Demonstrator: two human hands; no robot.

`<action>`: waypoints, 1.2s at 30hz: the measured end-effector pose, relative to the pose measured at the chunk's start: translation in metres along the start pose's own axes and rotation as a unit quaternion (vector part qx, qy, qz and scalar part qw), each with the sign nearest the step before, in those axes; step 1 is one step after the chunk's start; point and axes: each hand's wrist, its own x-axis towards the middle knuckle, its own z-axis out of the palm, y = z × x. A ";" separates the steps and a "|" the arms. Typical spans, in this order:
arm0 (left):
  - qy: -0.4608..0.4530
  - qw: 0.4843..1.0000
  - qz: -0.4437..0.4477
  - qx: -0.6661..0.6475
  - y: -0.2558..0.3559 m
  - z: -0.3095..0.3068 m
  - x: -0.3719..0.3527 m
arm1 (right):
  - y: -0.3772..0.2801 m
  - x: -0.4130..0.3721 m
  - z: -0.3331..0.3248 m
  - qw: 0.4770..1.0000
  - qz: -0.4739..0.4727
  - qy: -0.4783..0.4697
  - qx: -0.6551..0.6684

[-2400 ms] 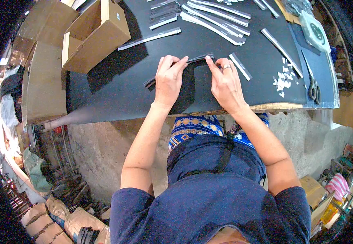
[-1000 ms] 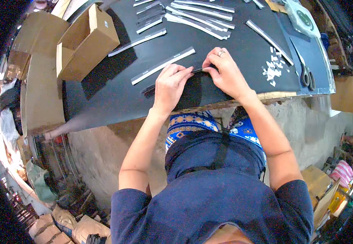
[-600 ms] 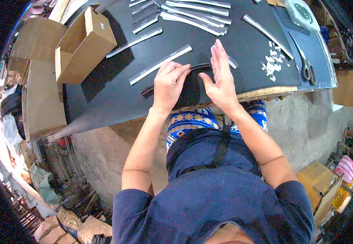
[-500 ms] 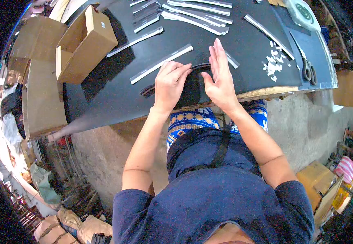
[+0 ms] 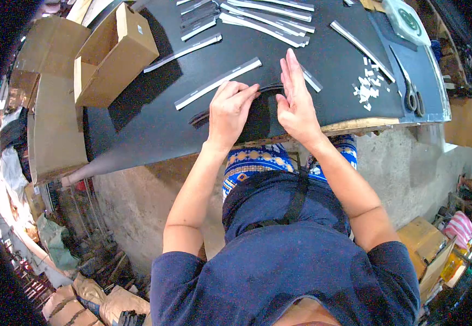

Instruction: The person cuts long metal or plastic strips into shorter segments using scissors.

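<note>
Near the front edge of the black table (image 5: 154, 127), my left hand (image 5: 229, 111) pinches a bundle of thin dark strips (image 5: 271, 87) between thumb and fingers. One end of the bundle sticks out to the left, under that hand. My right hand (image 5: 297, 103) stands on edge with straight fingers, its palm against the other end of the strips. A white-and-grey strip (image 5: 218, 83) lies just beyond my left hand. Another such strip (image 5: 312, 81) is partly hidden behind my right fingers.
An open cardboard box (image 5: 117, 57) stands at the left. White-and-grey strips (image 5: 268, 24) lie at the back. To the right are small white pieces (image 5: 367, 87), a long strip (image 5: 362, 50), scissors (image 5: 411, 95) and a plastic container (image 5: 405, 22).
My right thumb has moved in closer to its fingers. Otherwise both hands keep nearly the same pose on the dark strips, and the view has shifted slightly.
</note>
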 end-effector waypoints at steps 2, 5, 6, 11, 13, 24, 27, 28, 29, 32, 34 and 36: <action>0.003 1.000 0.000 -0.012 -0.001 0.000 -0.001 | -0.001 0.001 0.001 1.000 0.006 0.009 0.012; 0.000 1.000 0.000 -0.010 0.000 -0.001 0.000 | 0.002 0.000 -0.001 1.000 0.010 0.003 0.011; 0.000 1.000 0.001 -0.011 0.000 0.000 0.000 | 0.003 0.000 -0.002 1.000 0.009 -0.013 0.000; -0.001 1.000 0.006 0.000 0.000 0.000 0.000 | -0.005 0.008 -0.011 0.993 -0.027 0.022 -0.109; -0.005 1.000 0.007 0.002 -0.001 -0.001 0.001 | -0.008 0.010 -0.016 0.975 -0.045 0.001 -0.216; 0.025 0.999 -0.025 0.006 -0.005 -0.012 -0.006 | 0.003 0.020 -0.028 0.936 -0.129 -0.034 -0.326; 0.024 0.999 -0.019 -0.012 -0.009 -0.012 -0.007 | 0.001 0.022 -0.031 0.937 -0.118 -0.052 -0.323; 0.025 0.999 -0.019 -0.012 -0.008 -0.013 -0.006 | -0.001 0.023 -0.033 0.937 -0.119 -0.052 -0.324; 0.020 1.000 -0.019 -0.010 -0.008 -0.013 -0.005 | -0.003 0.024 -0.037 0.933 -0.124 -0.023 -0.337; 0.013 1.000 -0.023 -0.009 -0.008 -0.014 -0.005 | -0.017 0.022 -0.059 0.901 -0.048 0.031 -0.430; 0.010 1.000 -0.026 -0.012 -0.007 -0.014 -0.005 | -0.027 0.018 -0.074 0.863 0.060 0.036 -0.500; 0.013 0.999 -0.034 -0.017 -0.006 -0.014 -0.004 | -0.032 0.017 -0.076 0.857 0.097 0.031 -0.505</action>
